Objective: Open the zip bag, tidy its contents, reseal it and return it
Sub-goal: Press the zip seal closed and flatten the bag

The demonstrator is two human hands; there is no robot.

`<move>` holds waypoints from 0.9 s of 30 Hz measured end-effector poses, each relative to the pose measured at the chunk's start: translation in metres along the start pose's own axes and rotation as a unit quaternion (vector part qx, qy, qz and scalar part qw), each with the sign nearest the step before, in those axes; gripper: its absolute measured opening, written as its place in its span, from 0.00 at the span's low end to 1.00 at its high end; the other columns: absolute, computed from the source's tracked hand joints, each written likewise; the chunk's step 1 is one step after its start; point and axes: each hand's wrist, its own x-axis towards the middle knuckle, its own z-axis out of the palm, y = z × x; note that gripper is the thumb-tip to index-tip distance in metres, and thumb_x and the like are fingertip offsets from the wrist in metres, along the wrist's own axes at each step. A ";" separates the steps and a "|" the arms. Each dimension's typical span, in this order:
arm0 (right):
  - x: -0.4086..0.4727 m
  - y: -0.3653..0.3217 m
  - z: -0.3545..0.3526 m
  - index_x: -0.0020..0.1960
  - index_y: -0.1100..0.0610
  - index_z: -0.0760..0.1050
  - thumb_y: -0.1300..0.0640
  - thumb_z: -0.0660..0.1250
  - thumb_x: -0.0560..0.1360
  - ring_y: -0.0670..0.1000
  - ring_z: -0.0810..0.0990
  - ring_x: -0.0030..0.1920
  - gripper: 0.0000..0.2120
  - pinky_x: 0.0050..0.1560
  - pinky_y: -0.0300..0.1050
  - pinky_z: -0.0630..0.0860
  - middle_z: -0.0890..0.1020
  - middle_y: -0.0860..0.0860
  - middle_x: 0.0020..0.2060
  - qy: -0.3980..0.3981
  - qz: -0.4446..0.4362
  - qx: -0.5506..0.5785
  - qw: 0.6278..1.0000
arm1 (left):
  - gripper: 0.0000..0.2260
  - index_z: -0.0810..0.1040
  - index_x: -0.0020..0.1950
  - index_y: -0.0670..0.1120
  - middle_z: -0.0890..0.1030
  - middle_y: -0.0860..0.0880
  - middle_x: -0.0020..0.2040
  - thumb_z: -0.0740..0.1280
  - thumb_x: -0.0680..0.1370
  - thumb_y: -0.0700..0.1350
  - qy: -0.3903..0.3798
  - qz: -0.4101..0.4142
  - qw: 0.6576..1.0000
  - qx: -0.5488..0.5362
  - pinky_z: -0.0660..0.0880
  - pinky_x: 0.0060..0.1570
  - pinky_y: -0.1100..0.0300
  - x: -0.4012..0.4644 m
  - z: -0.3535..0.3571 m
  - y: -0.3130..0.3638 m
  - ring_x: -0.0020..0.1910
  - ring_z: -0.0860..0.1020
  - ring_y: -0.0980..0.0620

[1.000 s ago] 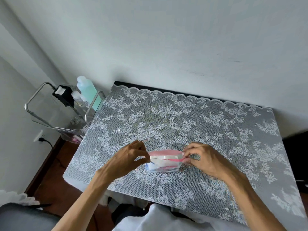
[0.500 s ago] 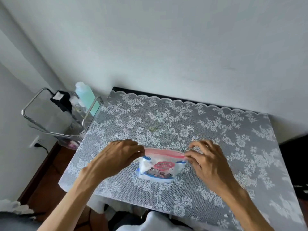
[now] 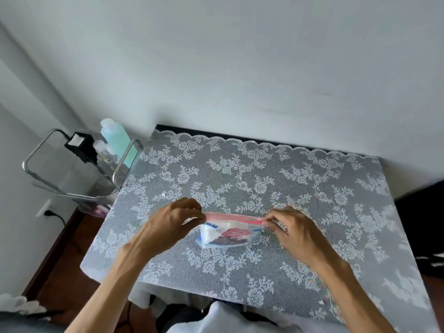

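Left hand, right hand — each grip pinching bag top corner above desk. Risk — uneven pull, contents spill.

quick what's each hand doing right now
Left hand: closed, pinching the left end of the zip bag at its pink strip.
Right hand: closed, pinching the right end of the same strip.
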 end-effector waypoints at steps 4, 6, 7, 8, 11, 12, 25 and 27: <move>0.003 0.003 0.001 0.52 0.50 0.80 0.45 0.60 0.76 0.42 0.77 0.35 0.14 0.36 0.30 0.69 0.83 0.49 0.44 0.025 -0.048 -0.034 0.998 | 0.11 0.83 0.56 0.49 0.82 0.53 0.53 0.66 0.78 0.51 -0.011 0.000 1.000 0.008 0.80 0.48 0.63 0.001 0.003 -0.008 0.48 0.79 0.60; 0.006 0.003 0.001 0.51 0.50 0.81 0.45 0.62 0.74 0.42 0.76 0.35 0.13 0.37 0.31 0.67 0.83 0.49 0.42 0.048 -0.055 -0.053 0.996 | 0.11 0.83 0.56 0.49 0.82 0.54 0.53 0.65 0.79 0.52 -0.025 0.015 0.999 0.020 0.79 0.49 0.64 0.003 0.003 -0.010 0.49 0.78 0.60; 0.006 0.003 0.001 0.50 0.51 0.81 0.46 0.63 0.74 0.42 0.75 0.35 0.13 0.37 0.31 0.67 0.83 0.48 0.42 0.066 -0.052 -0.050 0.995 | 0.11 0.83 0.55 0.49 0.82 0.54 0.52 0.65 0.79 0.51 -0.025 0.018 0.999 0.019 0.78 0.50 0.66 0.003 0.004 -0.009 0.49 0.78 0.60; 0.007 0.003 0.002 0.50 0.51 0.81 0.46 0.64 0.73 0.42 0.76 0.35 0.12 0.37 0.32 0.70 0.83 0.48 0.43 0.082 -0.042 -0.043 0.995 | 0.10 0.83 0.55 0.49 0.82 0.54 0.52 0.66 0.79 0.51 -0.017 0.014 1.000 0.023 0.75 0.50 0.70 0.004 0.005 -0.007 0.49 0.78 0.60; 0.010 0.002 0.004 0.52 0.52 0.80 0.44 0.63 0.74 0.42 0.77 0.31 0.15 0.26 0.35 0.76 0.82 0.49 0.44 0.087 -0.013 0.007 0.996 | 0.07 0.82 0.52 0.48 0.82 0.54 0.51 0.69 0.78 0.49 0.000 0.018 0.999 0.036 0.69 0.50 0.73 0.006 0.010 0.001 0.49 0.78 0.59; 0.010 0.002 0.007 0.51 0.52 0.79 0.43 0.62 0.75 0.42 0.77 0.28 0.15 0.23 0.36 0.75 0.82 0.49 0.45 0.083 -0.011 0.037 0.996 | 0.06 0.82 0.51 0.47 0.82 0.53 0.50 0.70 0.78 0.48 0.004 0.014 0.999 0.029 0.71 0.49 0.72 0.006 0.013 0.004 0.48 0.79 0.58; 0.012 0.020 0.019 0.63 0.53 0.77 0.60 0.69 0.73 0.37 0.80 0.44 0.18 0.43 0.21 0.73 0.83 0.53 0.53 0.067 -0.030 0.079 0.994 | 0.16 0.77 0.65 0.47 0.82 0.55 0.50 0.65 0.79 0.50 0.041 -0.045 0.991 -0.121 0.81 0.42 0.67 0.008 0.024 0.000 0.42 0.82 0.62; 0.012 0.023 0.023 0.61 0.57 0.78 0.61 0.69 0.73 0.40 0.79 0.44 0.16 0.48 0.23 0.74 0.83 0.54 0.51 0.065 -0.034 0.064 0.995 | 0.11 0.82 0.59 0.45 0.84 0.52 0.50 0.68 0.78 0.46 0.037 -0.036 0.992 -0.116 0.78 0.44 0.71 0.011 0.028 -0.003 0.42 0.81 0.62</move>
